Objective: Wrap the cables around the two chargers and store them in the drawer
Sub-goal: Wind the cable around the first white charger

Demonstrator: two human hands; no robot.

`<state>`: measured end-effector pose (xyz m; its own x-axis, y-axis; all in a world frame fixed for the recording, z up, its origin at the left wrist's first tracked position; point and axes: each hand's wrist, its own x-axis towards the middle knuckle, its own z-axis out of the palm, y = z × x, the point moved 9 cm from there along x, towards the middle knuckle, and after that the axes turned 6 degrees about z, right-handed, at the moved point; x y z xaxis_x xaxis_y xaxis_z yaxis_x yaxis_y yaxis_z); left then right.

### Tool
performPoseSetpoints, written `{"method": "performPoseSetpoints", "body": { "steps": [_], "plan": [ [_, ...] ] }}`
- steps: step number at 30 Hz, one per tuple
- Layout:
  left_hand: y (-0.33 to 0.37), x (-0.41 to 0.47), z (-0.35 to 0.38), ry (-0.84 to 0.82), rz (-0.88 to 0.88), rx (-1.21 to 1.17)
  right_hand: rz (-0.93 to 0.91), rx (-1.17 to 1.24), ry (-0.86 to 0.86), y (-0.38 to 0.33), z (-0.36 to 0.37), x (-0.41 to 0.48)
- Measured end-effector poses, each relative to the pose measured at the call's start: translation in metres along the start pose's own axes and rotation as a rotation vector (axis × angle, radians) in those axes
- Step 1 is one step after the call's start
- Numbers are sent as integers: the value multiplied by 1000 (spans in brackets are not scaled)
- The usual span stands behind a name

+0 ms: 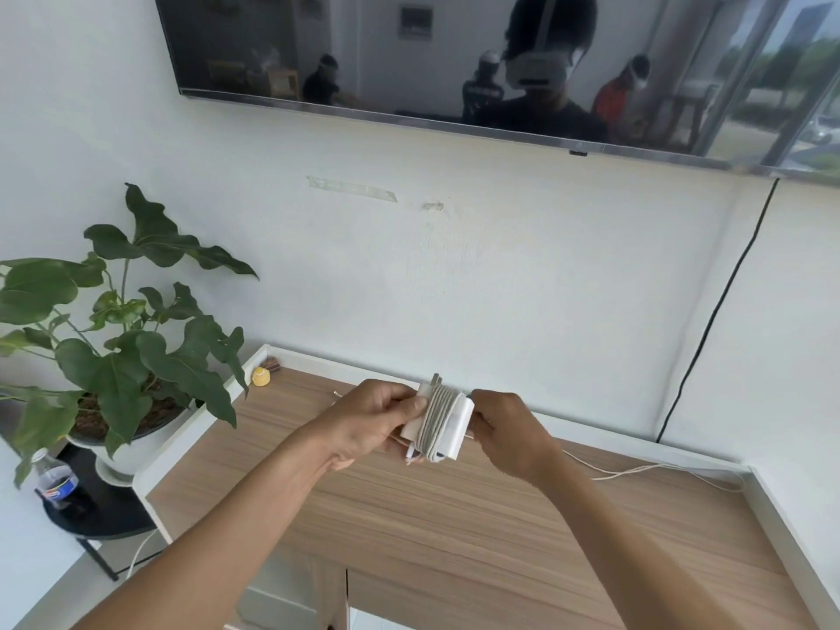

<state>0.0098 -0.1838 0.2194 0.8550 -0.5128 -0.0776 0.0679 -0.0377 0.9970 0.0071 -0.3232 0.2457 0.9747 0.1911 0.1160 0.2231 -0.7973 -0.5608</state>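
Charger (459, 416) was gripped in the left hand (368, 420), its cable (435, 420) pinched by the right hand (509, 434) alongside, best kept taut for snug turns.

white charger (456, 425), grey cable (435, 422), wood-grain brown cabinet top (454, 529).

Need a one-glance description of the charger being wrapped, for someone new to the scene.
Under the wall TV is a wood-topped cabinet; both hands meet above its middle. Held between left hand and right hand is the white charger, the only block with cable coiled round it.
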Motion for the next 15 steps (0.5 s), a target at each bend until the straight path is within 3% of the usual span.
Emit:
{"method": "performPoseSetpoints", "body": {
  "steps": [4,7,11,15],
  "plan": [
    [-8,-4,1,-31,-9,252,118,-97,-186,-1,-1,13],
    [-12,-4,-3,47,-13,339,225,-91,-261,-1,0,9],
    [-9,1,-12,256,43,584,367,240,-85,1,-4,-4],
    [-32,3,-12,358,-26,275,365,427,106,1,-6,-18]
  ]
}}
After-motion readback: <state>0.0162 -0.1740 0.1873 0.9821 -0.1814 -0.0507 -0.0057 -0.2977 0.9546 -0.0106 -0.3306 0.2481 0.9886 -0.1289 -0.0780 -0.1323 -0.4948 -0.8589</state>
